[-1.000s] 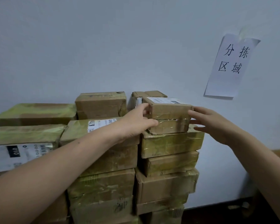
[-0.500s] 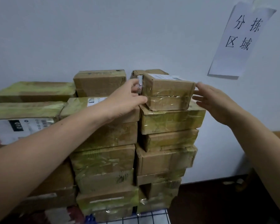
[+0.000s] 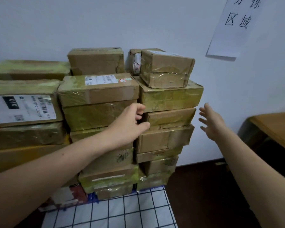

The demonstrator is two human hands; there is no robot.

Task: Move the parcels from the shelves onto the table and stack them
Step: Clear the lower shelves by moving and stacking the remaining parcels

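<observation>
Several taped brown cardboard parcels stand stacked in columns against the white wall on a table with a white, blue-gridded cloth (image 3: 138, 209). A small parcel (image 3: 167, 69) tops the right column, resting on a wide yellow-taped parcel (image 3: 171, 96). My left hand (image 3: 130, 124) is lower down, its fingers curled at the left edge of a flat parcel (image 3: 170, 116) in the right column; whether it grips is unclear. My right hand (image 3: 211, 122) hovers open, fingers spread, just right of that column and apart from it. A labelled parcel (image 3: 97, 87) tops the middle column.
A paper sign (image 3: 235, 25) with black characters hangs on the wall at the upper right. A wooden table corner (image 3: 275, 127) juts in at the right edge over dark floor (image 3: 204, 195). More parcels, one with a large white label (image 3: 23, 109), fill the left.
Both hands have left the small top parcel and dropped to mid-height of the right column. The view has tilted down, showing the gridded cloth and the wooden table.
</observation>
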